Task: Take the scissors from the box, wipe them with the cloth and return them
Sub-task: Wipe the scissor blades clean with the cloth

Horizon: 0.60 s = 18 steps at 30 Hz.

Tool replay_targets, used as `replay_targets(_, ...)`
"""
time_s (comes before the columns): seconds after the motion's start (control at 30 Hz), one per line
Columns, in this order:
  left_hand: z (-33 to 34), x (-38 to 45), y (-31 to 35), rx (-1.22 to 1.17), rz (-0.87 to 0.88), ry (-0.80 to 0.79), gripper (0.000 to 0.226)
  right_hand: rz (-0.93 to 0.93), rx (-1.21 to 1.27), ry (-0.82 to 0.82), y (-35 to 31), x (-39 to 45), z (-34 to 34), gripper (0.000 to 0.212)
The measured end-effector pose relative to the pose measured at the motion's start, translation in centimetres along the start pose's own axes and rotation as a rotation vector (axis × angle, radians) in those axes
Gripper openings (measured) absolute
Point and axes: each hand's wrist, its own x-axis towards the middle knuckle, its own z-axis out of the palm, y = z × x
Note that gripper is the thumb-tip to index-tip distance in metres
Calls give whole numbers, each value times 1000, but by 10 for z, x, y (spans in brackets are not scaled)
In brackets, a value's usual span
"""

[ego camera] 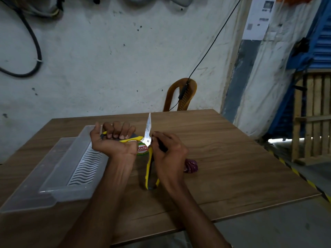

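At frame centre, the left hand (114,140) grips the yellow-handled steel scissors (147,140), splayed open; the right hand (168,151) pinches the dark second blade. Wiping seems under way; next, probably the crumpled maroon cloth (190,166) at centre right, unheld.

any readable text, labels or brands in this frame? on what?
"ntels": partial white lettering on the red band of a round green-edged sticker at the pivot of the yellow-handled scissors; the start is hidden by the left hand, the end is unclear.
White printed paper sheet on the wall, upper right: text blocks and a code-like square, too blurred to read.
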Motion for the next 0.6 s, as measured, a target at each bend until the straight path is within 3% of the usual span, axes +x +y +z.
replay_targets(0.1, 1, 0, 3, -13, 7, 18, 39, -9, 20, -18, 6, 4, -8, 21)
replay_targets(0.27, 3, -2, -3, 7, 4, 14, 41, 66, -55, 92, 18, 4, -18, 20)
replay_targets(0.47, 2, -3, -1, -23, -10, 27, 46, 12, 60, -40, -5, -4, -4, 22)
replay_targets(0.6, 4, -4, -4, 1, -17, 17, 42, 47, -43, 33, 19, 5, -22, 20)
